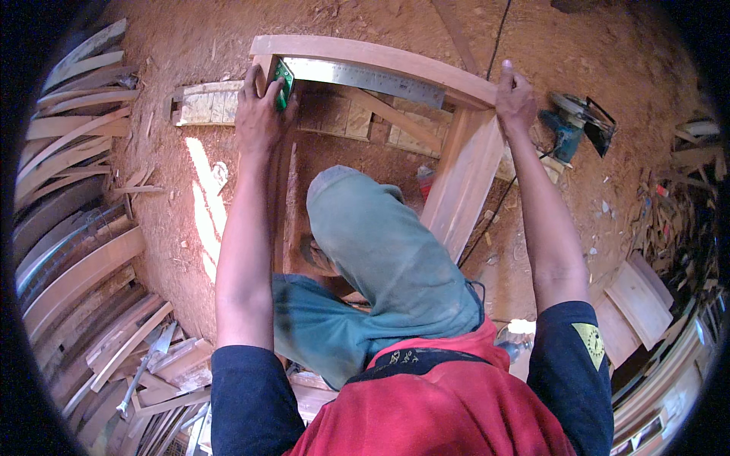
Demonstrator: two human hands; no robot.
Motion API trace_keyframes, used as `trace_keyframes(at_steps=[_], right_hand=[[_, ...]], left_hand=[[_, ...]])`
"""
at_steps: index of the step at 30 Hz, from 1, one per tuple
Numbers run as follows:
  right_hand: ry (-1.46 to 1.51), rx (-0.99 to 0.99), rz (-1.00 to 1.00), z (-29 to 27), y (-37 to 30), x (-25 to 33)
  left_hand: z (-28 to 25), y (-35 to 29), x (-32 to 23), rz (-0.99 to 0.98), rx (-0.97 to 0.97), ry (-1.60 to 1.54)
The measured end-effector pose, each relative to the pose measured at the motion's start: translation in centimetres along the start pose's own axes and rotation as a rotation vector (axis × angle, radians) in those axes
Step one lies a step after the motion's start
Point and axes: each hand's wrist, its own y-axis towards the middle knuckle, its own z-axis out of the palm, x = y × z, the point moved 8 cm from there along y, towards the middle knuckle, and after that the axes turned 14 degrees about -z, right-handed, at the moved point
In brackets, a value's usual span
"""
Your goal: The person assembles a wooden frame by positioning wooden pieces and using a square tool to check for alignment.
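A wooden frame (372, 55) stands in front of me, its far rail running across between two long side pieces. Inside its far left corner lies a try square (365, 79), with a green handle and a steel blade along the far rail. My left hand (260, 114) is closed around that corner, its fingers pressing the green handle against the left side piece. My right hand (517, 99) grips the far right corner, thumb pointing up and fingers curled over the wood. My bent leg in green trousers (380, 228) reaches between the side pieces and hides part of the frame.
A blue-green circular saw (564, 129) sits on the dirt floor to the right, near a dark cable (498, 199). Wood blocks (209, 103) lie beneath the frame. Stacked boards (84, 281) line the left; planks (635, 304) and offcuts are piled at right.
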Motion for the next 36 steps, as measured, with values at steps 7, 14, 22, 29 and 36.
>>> trace_keyframes(at_steps=[7,14,22,29,36], right_hand=[[-0.012,-0.014,-0.013,0.2,0.6,-1.0],[-0.028,0.003,-0.003,0.8,0.5,-0.7],[0.043,-0.056,-0.085,0.1,0.6,0.1],[0.112,-0.031,-0.059,-0.2,0.5,0.6],[0.070,-0.021,-0.056,0.5,0.7,-0.6]], left_hand=[[-0.5,0.2,-0.5,-0.041,0.045,-0.068],[-0.3,0.8,0.6,-0.069,0.072,-0.064],[-0.1,0.9,0.2,-0.045,0.035,0.002],[-0.2,1.2,-0.2,-0.086,0.053,-0.035],[-0.2,1.2,-0.5,-0.070,0.034,-0.042]])
